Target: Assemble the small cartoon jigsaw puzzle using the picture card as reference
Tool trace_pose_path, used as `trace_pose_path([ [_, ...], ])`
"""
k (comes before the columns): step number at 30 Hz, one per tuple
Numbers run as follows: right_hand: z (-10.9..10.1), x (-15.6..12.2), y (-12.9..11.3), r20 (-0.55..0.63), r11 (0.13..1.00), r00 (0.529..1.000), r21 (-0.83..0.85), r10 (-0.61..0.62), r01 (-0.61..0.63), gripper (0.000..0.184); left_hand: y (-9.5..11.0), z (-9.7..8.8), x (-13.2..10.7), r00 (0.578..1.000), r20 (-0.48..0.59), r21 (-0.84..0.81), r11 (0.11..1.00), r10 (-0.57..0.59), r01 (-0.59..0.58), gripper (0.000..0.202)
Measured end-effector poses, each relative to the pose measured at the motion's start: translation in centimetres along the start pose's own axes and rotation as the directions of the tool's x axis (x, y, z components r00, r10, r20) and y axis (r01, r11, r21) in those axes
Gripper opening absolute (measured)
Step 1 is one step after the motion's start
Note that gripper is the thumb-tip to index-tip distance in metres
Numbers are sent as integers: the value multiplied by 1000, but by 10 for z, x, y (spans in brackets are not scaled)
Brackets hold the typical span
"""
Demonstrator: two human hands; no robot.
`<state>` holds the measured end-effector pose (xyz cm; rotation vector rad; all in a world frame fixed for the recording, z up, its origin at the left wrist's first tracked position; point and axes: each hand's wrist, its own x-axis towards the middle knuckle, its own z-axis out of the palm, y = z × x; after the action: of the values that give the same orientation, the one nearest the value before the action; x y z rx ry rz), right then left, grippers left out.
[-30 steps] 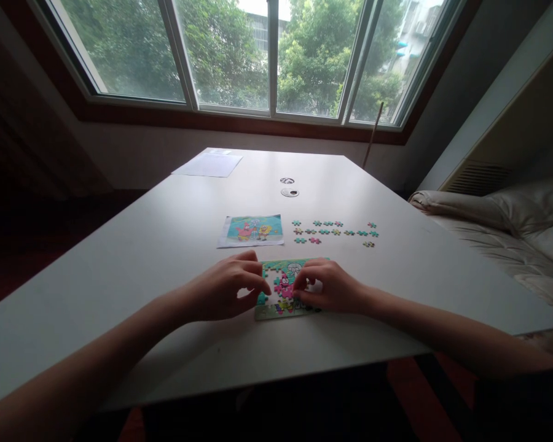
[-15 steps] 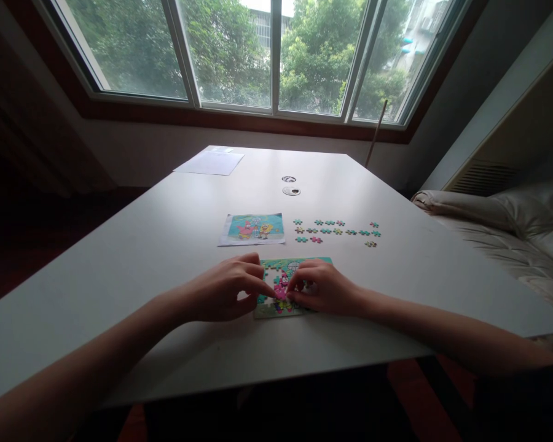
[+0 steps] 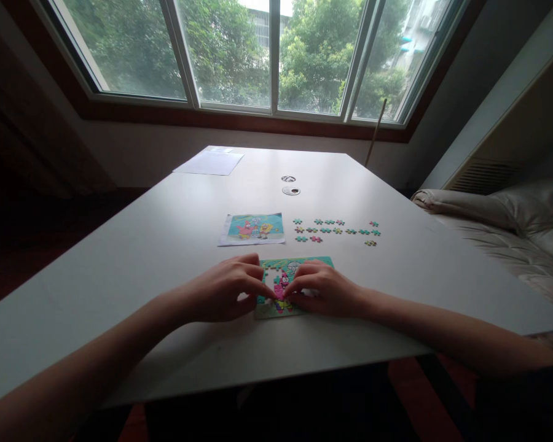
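Note:
A small, partly assembled cartoon jigsaw puzzle (image 3: 289,266) lies on the white table (image 3: 166,245) in front of me. My left hand (image 3: 225,290) rests on its left edge, fingertips pressing on the pink figure in the middle. My right hand (image 3: 325,287) covers the puzzle's right half, and its fingertips meet the left hand's at the same spot. Whether a loose piece sits under the fingers is hidden. Beyond the puzzle lies a printed reference picture (image 3: 253,228). To its right, several loose puzzle pieces (image 3: 336,231) are spread in rows.
A sheet of paper (image 3: 209,163) lies at the table's far left. Two round cable grommets (image 3: 290,190) sit in the tabletop's middle. A thin stick (image 3: 376,132) leans by the window. A cushioned sofa (image 3: 502,227) stands to the right.
Both hands have closed in toward each other over the puzzle's middle, the right hand sliding slightly left. The view has shifted a little.

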<state>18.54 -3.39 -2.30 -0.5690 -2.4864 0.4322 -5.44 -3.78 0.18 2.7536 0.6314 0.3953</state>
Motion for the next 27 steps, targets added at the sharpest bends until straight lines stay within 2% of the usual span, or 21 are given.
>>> trace_pose_path([
  [7, -1, 0, -1, 37, 999, 998, -18, -42, 42, 15, 2, 0, 0, 1000, 7, 0, 1000, -19, 19, 39],
  [13, -11, -3, 1, 105, 1000, 994, 30, 0, -4, 16, 1, 0, -1, 999, 23, 3, 999, -37, 37, 43],
  [18, -29, -8, 7, 161, 997, 986, 53, 50, -59, 25, 1, -2, -2, 998, -27, 4, 998, -64, 65, 33],
  [24, -37, -15, 15, 227, 980, 957, -128, 180, -154, 51, 6, 2, -1, 998, -1, -11, 998, -56, 56, 28],
  [27, -37, -15, 15, 250, 974, 945, -139, 210, -180, 55, 8, 6, 0, 999, -14, 4, 999, -47, 47, 22],
])
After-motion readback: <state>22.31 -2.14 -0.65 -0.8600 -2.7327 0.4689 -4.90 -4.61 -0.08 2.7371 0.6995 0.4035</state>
